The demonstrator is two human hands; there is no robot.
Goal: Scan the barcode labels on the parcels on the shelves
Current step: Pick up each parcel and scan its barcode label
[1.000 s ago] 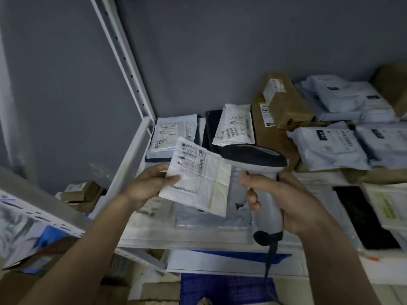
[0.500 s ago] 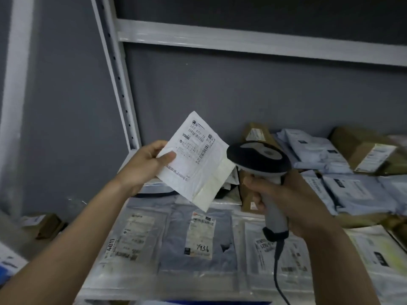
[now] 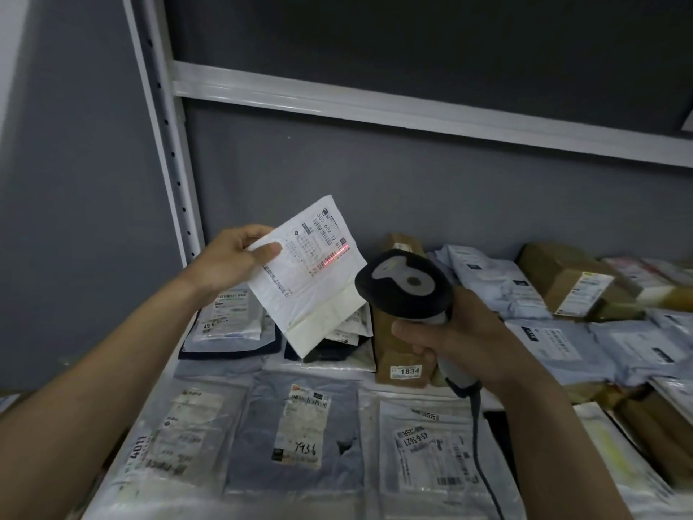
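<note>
My left hand (image 3: 228,260) pinches a small white parcel (image 3: 311,279) by its left edge, holding it tilted above the shelf with its label facing me. A red scan line lies across the barcode on the label's right side. My right hand (image 3: 450,332) grips the handle of a grey and black barcode scanner (image 3: 405,287), whose head points at the parcel from the right. The scanner's cable (image 3: 478,444) hangs down below my wrist.
Several flat bagged parcels (image 3: 296,425) with labels lie along the shelf front. Brown boxes (image 3: 401,354) and grey mailers (image 3: 498,283) pile behind and to the right. A white upright post (image 3: 168,144) stands left, and a shelf beam (image 3: 412,106) runs overhead.
Both hands rose with the parcel and scanner while the view tilted up. The parcel turned more upright, and a red scan line now shows on its barcode.
</note>
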